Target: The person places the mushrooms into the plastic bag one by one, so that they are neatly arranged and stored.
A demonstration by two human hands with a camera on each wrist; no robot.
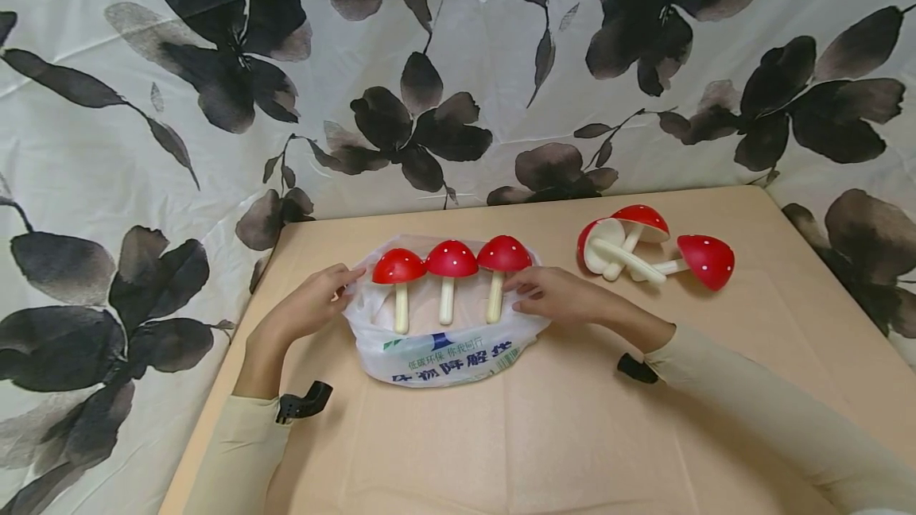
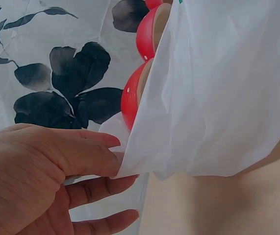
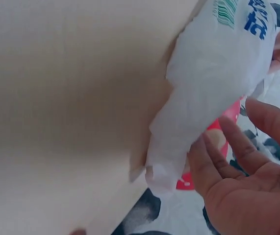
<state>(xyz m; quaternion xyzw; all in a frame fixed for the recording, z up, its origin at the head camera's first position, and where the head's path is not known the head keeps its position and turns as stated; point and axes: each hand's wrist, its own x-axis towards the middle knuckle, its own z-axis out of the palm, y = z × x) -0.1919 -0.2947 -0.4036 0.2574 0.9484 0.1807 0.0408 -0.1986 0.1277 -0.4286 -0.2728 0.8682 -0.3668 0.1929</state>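
Left grip pinching the left rim of the bag between thumb and fingers; right grip released, its fingers extended and touching the right rim, thumb held apart. Floral cloth forms the background, rising behind a flat, pale surface on which the objects rest. White plastic bag lies between the two hands, mouth spread, printed face toward the person. Its film looks thin, limp and light, likely to fold rather than hold a shape and perhaps apt to slide on itself; the rim, taken at both sides, would seem the soundest hold, with a gentle pull to spare the film from tearing. Three mushrooms, left, middle and right, lie side by side within the mouth, caps at the far end and stems toward the person. Outside the bag, on the right part of the surface, is a loose group: two mushrooms with crossed stems and a single mushroom just beside them. Caps appear smooth, glossy and stiff, probably slippery under a fingertip; weight cannot be read, though a light body is likely. Pale stems, slender and straight, offer the easier purchase; white dots mark the caps.
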